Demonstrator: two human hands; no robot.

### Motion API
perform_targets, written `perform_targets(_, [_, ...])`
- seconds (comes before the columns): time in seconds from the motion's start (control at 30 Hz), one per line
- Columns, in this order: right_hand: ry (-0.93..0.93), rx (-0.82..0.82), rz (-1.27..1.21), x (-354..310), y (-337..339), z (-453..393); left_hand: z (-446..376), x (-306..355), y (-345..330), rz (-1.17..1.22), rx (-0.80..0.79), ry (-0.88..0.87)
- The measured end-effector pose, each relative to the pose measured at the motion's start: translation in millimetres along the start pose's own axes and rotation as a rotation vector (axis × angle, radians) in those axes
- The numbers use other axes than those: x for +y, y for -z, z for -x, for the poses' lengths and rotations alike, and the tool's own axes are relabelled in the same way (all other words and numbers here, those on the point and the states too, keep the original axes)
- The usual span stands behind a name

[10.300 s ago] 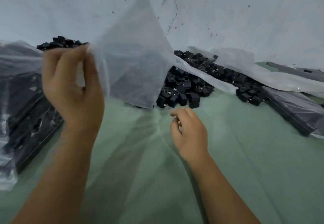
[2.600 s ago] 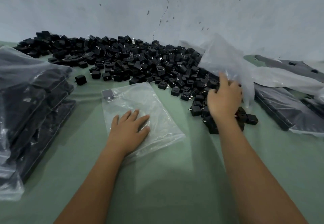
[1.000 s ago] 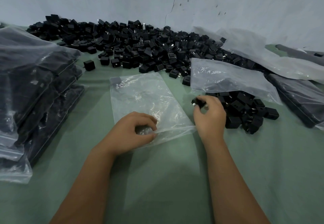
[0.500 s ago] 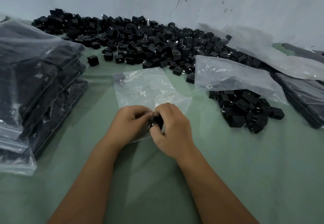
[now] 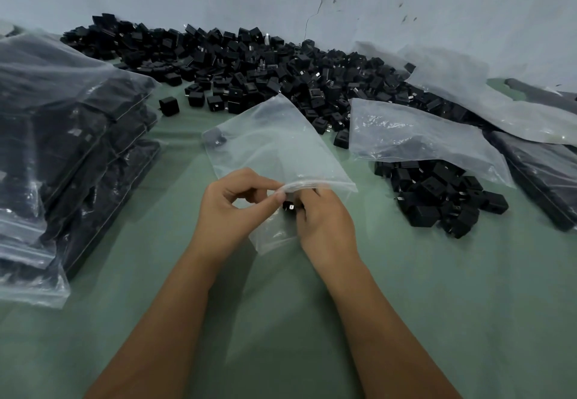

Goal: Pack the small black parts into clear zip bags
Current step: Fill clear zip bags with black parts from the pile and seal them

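Left hand (image 5: 229,211) pinching zip bag (image 5: 274,152) mouth (one black part (image 5: 216,137) inside, seemingly)

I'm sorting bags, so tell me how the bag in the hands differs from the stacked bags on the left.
The held bag is nearly empty and see-through; the stacked bags are stuffed dark with parts. The held bag is lifted, its mouth pinched by the left hand; the stacked bags lie flat. Both are clear plastic.
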State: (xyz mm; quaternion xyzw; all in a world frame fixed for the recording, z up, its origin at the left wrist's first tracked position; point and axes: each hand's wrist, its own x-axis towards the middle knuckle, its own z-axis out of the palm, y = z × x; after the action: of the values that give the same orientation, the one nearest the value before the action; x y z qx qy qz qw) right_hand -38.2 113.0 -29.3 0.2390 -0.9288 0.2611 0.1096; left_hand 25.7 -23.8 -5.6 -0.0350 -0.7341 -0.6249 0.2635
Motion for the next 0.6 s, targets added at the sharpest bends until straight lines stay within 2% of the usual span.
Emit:
perform_targets(0.17, [-0.027, -0.034, -0.088, -0.7, 6.9, -2.9, -1.8, -1.7, 3.2, 0.05, 0.044, 0.048])
perform_targets(0.27, [0.001, 0.002, -0.075, 2.0, 7.4, -1.8, -8.5, -11.5, 9.6, 0.047, 0.247, 0.133])
perform_targets(0.37, [-0.009, -0.009, -0.053, 1.4, 6.1, 0.0, -9.8, -24.6, 13.6, -0.18, 0.377, 0.199])
perform_targets(0.47, [0.039, -0.041, -0.054, 0.0, 4.5, 1.7, -6.6, -24.9, 10.6, -0.352, 0.258, 0.078])
perform_targets(0.6, [0.164, -0.076, -0.032, -2.7, 8.2, 0.2, -0.4, -18.1, -3.3, -0.497, -0.143, -0.16])
